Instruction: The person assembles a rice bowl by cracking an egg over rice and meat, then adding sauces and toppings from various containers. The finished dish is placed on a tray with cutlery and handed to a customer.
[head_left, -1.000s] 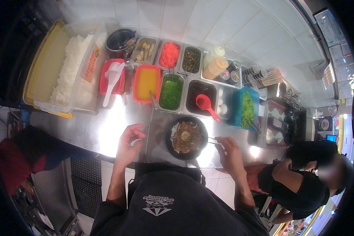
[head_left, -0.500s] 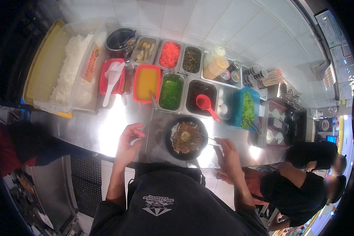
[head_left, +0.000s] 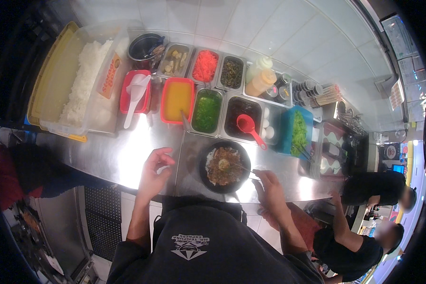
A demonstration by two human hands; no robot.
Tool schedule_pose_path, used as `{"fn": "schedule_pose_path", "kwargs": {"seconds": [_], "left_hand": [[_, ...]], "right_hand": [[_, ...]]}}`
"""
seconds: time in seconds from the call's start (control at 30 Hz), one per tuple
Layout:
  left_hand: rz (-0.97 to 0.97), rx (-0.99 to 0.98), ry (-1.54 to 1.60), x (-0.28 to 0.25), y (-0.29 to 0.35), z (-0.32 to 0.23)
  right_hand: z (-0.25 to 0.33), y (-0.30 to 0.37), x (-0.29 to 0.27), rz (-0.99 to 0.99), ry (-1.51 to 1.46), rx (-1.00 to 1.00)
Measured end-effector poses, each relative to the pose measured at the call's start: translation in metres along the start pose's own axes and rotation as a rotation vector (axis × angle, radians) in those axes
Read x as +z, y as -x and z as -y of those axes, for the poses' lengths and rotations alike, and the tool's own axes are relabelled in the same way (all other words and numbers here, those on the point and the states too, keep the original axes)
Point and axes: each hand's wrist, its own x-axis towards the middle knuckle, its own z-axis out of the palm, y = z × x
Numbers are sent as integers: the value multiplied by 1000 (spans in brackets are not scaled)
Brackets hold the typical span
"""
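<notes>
overall, counter (head_left: 99, 147): shiny steel, mid-frame, below pale wall tiles (head_left: 288, 42)
right hand (head_left: 271, 191): fingertips pinched on thin metal utensil (head_left: 244, 169)
left hand (head_left: 155, 171): thumb and fingers apart
bowl (head_left: 225, 189): dark, frame centre

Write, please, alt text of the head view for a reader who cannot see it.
A person's right hand holds a thin metal utensil at a black bowl of brown-topped rice; the left hand hovers apart, apparently empty. Ingredient containers line the back of the steel counter.
</notes>
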Motion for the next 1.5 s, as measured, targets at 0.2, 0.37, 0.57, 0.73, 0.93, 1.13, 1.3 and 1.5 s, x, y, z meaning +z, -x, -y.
{"fn": "schedule_pose_path", "kwargs": {"seconds": [0.2,0.37,0.57,0.73,0.93,1.13,1.3,1.5], "left_hand": [[-14,-5,-7,2,2,-1],[-12,-9,-3,4,2,2],[-17,-13,5,6,3,-4],[-16,-12,-3,5,5,-2],[-27,-27,-33,3,4,-2],[-14,-19,-5,4,4,3],[-22,-17,4,3,7,3],[-6,3,10,1,6,5]], "right_hand": [[5,2,-11,-3,16,26],[10,1,-15,-43,31,22],[16,3,-13,-72,67,-83],[8,9,1,-93,18,-84],[5,13,3,-115,16,-34],[10,15,-3,-166,13,1],[19,19,-7,-69,-6,-4],[15,10,6,-20,8,-112]]}}
